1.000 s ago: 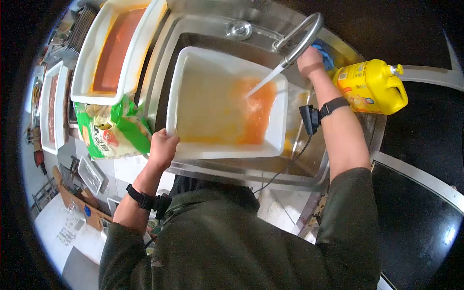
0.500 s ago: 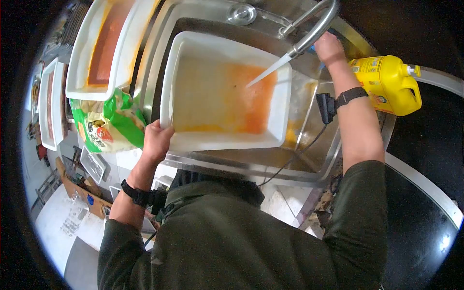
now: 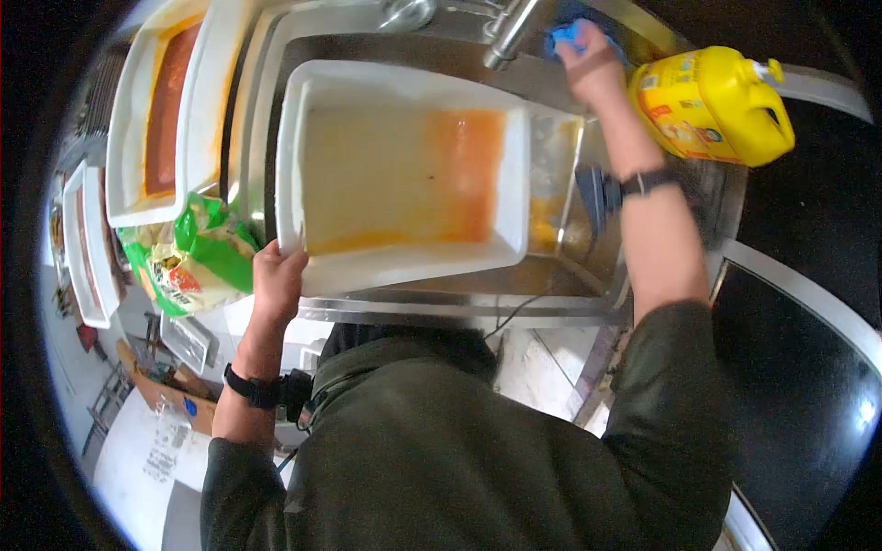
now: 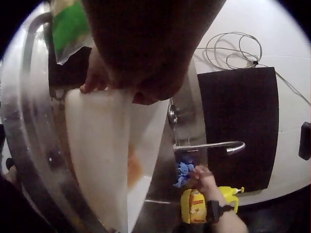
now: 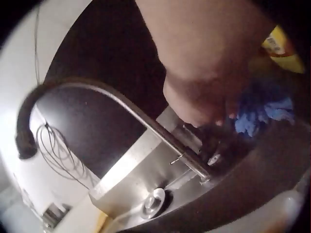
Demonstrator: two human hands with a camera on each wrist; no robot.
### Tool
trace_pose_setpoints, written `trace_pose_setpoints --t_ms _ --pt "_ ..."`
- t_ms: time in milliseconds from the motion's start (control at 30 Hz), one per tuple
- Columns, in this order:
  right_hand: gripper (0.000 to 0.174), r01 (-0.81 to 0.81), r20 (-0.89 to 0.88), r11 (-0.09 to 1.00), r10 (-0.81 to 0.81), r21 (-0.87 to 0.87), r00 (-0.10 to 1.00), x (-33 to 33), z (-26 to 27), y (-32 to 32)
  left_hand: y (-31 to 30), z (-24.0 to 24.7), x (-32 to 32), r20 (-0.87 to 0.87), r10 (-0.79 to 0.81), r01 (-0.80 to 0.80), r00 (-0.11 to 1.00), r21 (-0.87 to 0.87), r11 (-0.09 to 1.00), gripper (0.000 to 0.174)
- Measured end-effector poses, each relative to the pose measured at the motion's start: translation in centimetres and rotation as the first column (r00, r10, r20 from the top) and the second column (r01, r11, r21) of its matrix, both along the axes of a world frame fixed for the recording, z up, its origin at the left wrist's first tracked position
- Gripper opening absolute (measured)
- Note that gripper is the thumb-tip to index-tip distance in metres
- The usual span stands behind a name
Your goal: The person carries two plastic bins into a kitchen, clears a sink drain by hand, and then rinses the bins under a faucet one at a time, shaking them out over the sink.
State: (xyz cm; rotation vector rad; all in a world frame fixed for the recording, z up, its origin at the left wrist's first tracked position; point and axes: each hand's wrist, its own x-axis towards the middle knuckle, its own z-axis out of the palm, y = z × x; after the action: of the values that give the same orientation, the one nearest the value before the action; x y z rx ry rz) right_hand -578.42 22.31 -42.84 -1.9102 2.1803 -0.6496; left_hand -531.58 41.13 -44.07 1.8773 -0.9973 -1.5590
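My left hand [image 3: 278, 280] grips the near left corner of a white plastic tub [image 3: 404, 269], thumb over its rim. Murky water with an orange patch at the right fills the tub's bottom. At the back right of the sink my right hand [image 3: 595, 69] reaches to a crumpled blue cloth [image 3: 568, 39]. In the left wrist view the fingertips are right at the blue cloth [image 4: 183, 174]; I cannot tell whether they pinch it. Just left of this hand stands the curved metal faucet [image 3: 512, 35], with no water stream showing.
Beside the sink [image 3: 441, 306], at the right, stands a yellow pump jug [image 3: 707, 106]. A second white tub [image 3: 197, 119] with reddish-orange contents is at the left, with a green-and-white bag [image 3: 197, 262] in front of it. Another white tray [image 3: 78, 243] lies farther left.
The water stream from the faucet has stopped. My right hand has moved from behind the faucet to the blue cloth. The left hand keeps its hold on the tub's corner.
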Motion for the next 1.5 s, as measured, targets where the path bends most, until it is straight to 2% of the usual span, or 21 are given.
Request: trace_pose_setpoints --t_ms 33,67,100,133,167,200,233,300,367,467,633,733,833,900,933,1033,1133,1267,1333,1433,1500 --pt "0.047 0.056 -0.028 0.994 -0.053 0.098 0.998 -0.2 0.1 3.5 0.1 0.7 -0.1 -0.003 0.014 -0.014 1.000 -0.011 1.000 0.019" --pt "0.046 0.078 0.082 0.965 -0.102 0.252 0.991 0.8 1.2 7.9 0.2 0.6 0.2 -0.005 0.017 -0.017 1.000 0.001 1.000 0.020" --pt "0.047 0.039 0.143 0.938 -0.093 0.344 0.985 2.1 1.0 12.3 0.3 0.8 0.5 -0.022 0.010 -0.010 1.000 -0.008 1.000 0.020" --pt "0.047 0.000 0.099 0.889 -0.051 0.459 0.994 4.3 1.6 16.3 0.1 1.2 0.9 -0.002 -0.015 0.015 1.000 -0.002 1.000 0.020" --pt "0.050 -0.046 0.174 0.805 -0.071 0.592 0.982 6.9 2.7 19.2 0.0 1.5 1.2 0.019 -0.039 0.039 0.999 0.003 0.999 0.021" --pt "0.052 -0.081 0.211 0.856 -0.033 0.510 0.977 8.8 1.0 22.9 0.1 1.5 1.6 0.002 -0.042 0.042 0.999 -0.020 0.999 0.023" --pt "0.053 -0.151 0.228 0.796 0.016 0.586 0.974 11.7 3.2 23.9 -0.1 1.6 2.0 -0.010 -0.067 0.066 0.998 -0.036 0.997 0.023" --pt "0.051 -0.257 0.166 0.882 0.206 0.395 0.964 15.9 2.0 27.6 -0.2 1.7 2.3 -0.050 -0.057 0.054 0.997 -0.045 0.998 0.026" --pt "0.046 -0.338 0.074 0.938 0.333 0.073 0.940 19.7 1.3 29.8 -0.4 2.5 2.2 -0.058 -0.085 0.083 0.995 -0.034 0.996 0.028" --pt "0.038 -0.311 0.023 0.950 0.310 0.020 0.950 21.7 1.8 30.7 -0.6 5.2 0.7 -0.073 -0.112 0.111 0.991 -0.023 0.994 0.026" --pt "0.024 -0.339 -0.019 0.915 0.343 -0.218 0.939 18.8 3.5 31.8 0.4 10.3 -2.1 -0.061 -0.175 0.172 0.983 -0.052 0.984 0.022" --pt "0.013 -0.338 -0.115 0.882 0.318 -0.328 0.941 14.8 3.8 31.9 1.0 14.5 -6.8 -0.068 -0.300 0.299 0.952 -0.027 0.954 0.026" --pt "0.012 -0.356 -0.100 0.864 0.344 -0.355 0.934 10.1 5.3 32.1 0.7 17.1 -11.8 0.102 -0.349 0.350 0.932 0.000 0.937 0.027" --pt "0.013 -0.328 -0.058 0.878 0.329 -0.349 0.943 7.2 6.4 32.3 0.4 18.6 -14.8 0.132 -0.382 0.383 0.915 0.021 0.924 0.027" --pt "0.014 -0.333 -0.062 0.879 0.332 -0.341 0.941 5.8 6.7 32.4 -0.1 18.8 -15.8 0.215 -0.515 0.541 0.830 -0.084 0.837 0.028" --pt "0.022 -0.322 -0.071 0.870 0.319 -0.374 0.945 1.8 7.5 31.9 -0.8 19.8 -19.3 0.281 -0.619 0.672 0.733 -0.162 0.722 0.029" --pt "0.032 -0.312 -0.062 0.850 0.316 -0.425 0.947 -2.1 8.5 31.6 -0.6 21.6 -23.9 0.215 -0.510 0.537 0.833 -0.091 0.839 0.029" --pt "0.035 -0.309 -0.060 0.846 0.315 -0.434 0.947 -5.6 9.4 31.7 -1.3 21.8 -26.8 0.240 -0.552 0.579 0.798 -0.052 0.814 0.045" --pt "0.035 -0.298 -0.053 0.848 0.307 -0.439 0.950 -6.7 9.7 31.9 -1.5 22.1 -28.2 0.240 -0.554 0.582 0.797 -0.061 0.811 0.047" --pt "0.035 -0.268 -0.033 0.846 0.285 -0.461 0.958 -7.4 10.3 32.2 -1.1 23.8 -30.4 0.358 -0.606 0.673 0.710 -0.091 0.734 0.040" --pt "0.034 -0.245 -0.017 0.841 0.271 -0.482 0.962 -7.3 11.0 32.6 1.0 26.9 -33.1 0.229 -0.420 0.446 0.878 -0.078 0.892 0.037"
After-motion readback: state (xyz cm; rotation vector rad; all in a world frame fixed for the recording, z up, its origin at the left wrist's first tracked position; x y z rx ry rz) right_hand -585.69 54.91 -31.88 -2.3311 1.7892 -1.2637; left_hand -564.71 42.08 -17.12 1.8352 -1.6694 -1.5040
